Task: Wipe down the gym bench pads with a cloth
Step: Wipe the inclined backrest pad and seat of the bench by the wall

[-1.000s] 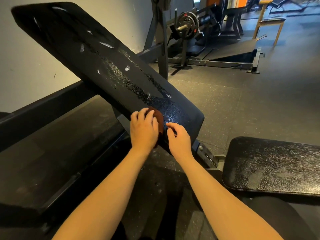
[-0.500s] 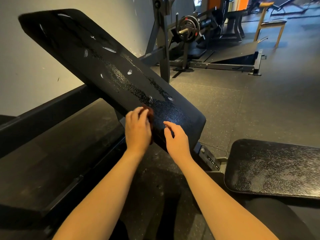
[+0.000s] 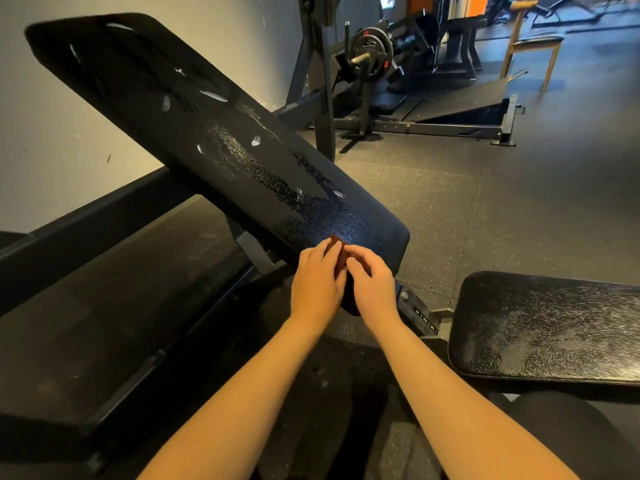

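the big black back pad leans up and away to the left. it is wet and shiny in the middle, with small white marks higher up. the flat seat pad sits low on the right, apart from the back pad, and has pale streaks on it. far behind, on the dark floor, stands a weight machine.

both hands meet at the low end of the back pad. the left hand has its fingers nearly straight and lays them flat on top of the cloth, pushing it onto the pad. the right hand has bent fingers, and their tips pinch the cloth from the right side.

the cloth is small and dark red-brown. it lies on the pad's low edge, between the two hands. most of it hides under the left fingers, and only its top peeks out past the fingertips.
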A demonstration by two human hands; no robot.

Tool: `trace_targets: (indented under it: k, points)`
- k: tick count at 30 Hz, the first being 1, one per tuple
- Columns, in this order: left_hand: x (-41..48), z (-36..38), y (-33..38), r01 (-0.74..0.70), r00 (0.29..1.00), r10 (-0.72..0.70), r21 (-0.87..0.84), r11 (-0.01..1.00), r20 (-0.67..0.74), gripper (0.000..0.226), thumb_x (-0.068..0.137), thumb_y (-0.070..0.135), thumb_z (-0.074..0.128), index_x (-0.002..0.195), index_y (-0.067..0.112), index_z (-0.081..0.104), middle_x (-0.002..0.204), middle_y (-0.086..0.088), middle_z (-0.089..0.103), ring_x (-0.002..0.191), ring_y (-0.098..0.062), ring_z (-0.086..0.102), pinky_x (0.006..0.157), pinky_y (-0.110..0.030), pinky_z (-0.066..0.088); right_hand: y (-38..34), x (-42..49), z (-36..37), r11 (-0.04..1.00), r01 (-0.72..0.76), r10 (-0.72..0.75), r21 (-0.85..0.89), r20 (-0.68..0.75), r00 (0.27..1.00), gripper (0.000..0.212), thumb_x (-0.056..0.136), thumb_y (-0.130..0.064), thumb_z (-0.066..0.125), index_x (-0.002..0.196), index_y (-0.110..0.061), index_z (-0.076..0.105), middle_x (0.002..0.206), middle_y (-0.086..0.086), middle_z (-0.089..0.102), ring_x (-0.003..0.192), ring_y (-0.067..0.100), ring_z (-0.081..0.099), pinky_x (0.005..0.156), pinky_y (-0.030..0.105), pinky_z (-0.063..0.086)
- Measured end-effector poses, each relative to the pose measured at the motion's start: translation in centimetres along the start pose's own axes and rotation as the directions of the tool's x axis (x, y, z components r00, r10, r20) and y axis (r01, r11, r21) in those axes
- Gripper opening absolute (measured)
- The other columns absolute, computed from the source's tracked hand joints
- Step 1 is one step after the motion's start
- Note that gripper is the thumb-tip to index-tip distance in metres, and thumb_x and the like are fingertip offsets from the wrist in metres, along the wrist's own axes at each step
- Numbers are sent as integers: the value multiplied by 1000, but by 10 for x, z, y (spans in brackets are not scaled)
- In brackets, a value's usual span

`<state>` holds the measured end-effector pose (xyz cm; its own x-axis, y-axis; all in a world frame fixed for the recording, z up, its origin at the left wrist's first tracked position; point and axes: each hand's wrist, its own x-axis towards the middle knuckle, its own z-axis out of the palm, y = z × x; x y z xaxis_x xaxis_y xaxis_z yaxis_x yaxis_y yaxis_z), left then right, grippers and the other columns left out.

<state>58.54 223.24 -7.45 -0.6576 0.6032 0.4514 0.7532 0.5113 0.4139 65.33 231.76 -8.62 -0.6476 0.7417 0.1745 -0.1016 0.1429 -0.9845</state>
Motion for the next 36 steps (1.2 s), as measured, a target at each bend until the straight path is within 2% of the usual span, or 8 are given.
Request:
trace_targets:
  k: [2, 6, 10, 14, 18, 23, 32, 36]
  points:
    - [4, -17, 5, 91, 994, -76, -224, 970, 75, 57, 102, 24, 55, 156, 22, 36, 153, 4, 42, 138, -9, 33, 108, -30, 38, -3, 0, 5, 1000, 23, -23, -1, 25, 999, 30, 100, -15, 56, 122, -30, 69, 127, -9, 63, 115, 2, 57, 97, 21, 46]
    - [12, -41, -7, 5, 974, 89, -412, 911, 208, 63, 102, 15, 54, 158, 28, 31, 159, 7, 37, 145, -1, 30, 118, -25, 27, -13, 7, 11, 980, -63, 46, 190, 91, 995, 31, 102, -18, 54, 128, -30, 67, 129, -11, 65, 118, 4, 60, 104, 32, 49]
    - [22, -39, -31, -33, 999, 24, -209, 977, -44, 44, 103, 17, 44, 146, 18, 52, 153, 1, 49, 146, -12, 35, 122, -33, 27, -20, 15, 26, 998, 57, -53, -25, 155, 986, 37, 103, -21, 54, 139, -30, 58, 154, -8, 43, 140, 6, 38, 119, 36, 32]
    - [25, -29, -42, 17, 995, -17, -7, 1000, -94, 42, 106, 20, 41, 145, 10, 53, 150, -6, 52, 145, -20, 39, 121, -36, 25, -21, 16, 45, 925, 222, -152, -308, 235, 960, 42, 106, -24, 46, 146, -35, 48, 163, -8, 24, 146, 10, 16, 113, 26, 14]
    - [25, -23, -42, 26, 987, -4, 137, 990, -162, 39, 104, 29, 43, 139, 22, 59, 145, 6, 55, 138, -13, 44, 114, -49, 23, -12, 22, 47, 898, 201, -175, -392, 101, 979, 38, 106, -19, 47, 143, -25, 54, 158, -5, 34, 145, 13, 25, 113, 25, 21]
    - [33, -20, -47, 24, 990, -7, 120, 992, -143, 47, 104, 38, 31, 138, 22, 59, 142, 5, 58, 138, -14, 43, 120, -48, 17, -6, 46, 36, 950, -11, -22, -311, -104, 994, 37, 104, -16, 47, 139, -21, 59, 154, -3, 40, 143, 14, 35, 119, 30, 25]
    - [36, -17, -53, 13, 984, 4, 94, 995, -176, 47, 106, 36, 27, 137, 22, 59, 138, 5, 60, 135, -13, 43, 121, -46, 19, -19, 59, 45, 894, 255, -200, -367, 181, 963, 35, 103, -26, 54, 137, -31, 60, 150, -10, 39, 139, 9, 29, 111, 26, 21]
    - [30, -18, -55, -8, 992, 22, 110, 994, -124, 52, 105, 38, 24, 143, 22, 55, 147, 7, 53, 142, -11, 36, 125, -42, 8, 1, 61, 28, 905, 159, -165, -395, 20, 986, 35, 102, -19, 53, 135, -26, 61, 147, -7, 42, 137, 13, 37, 116, 34, 32]
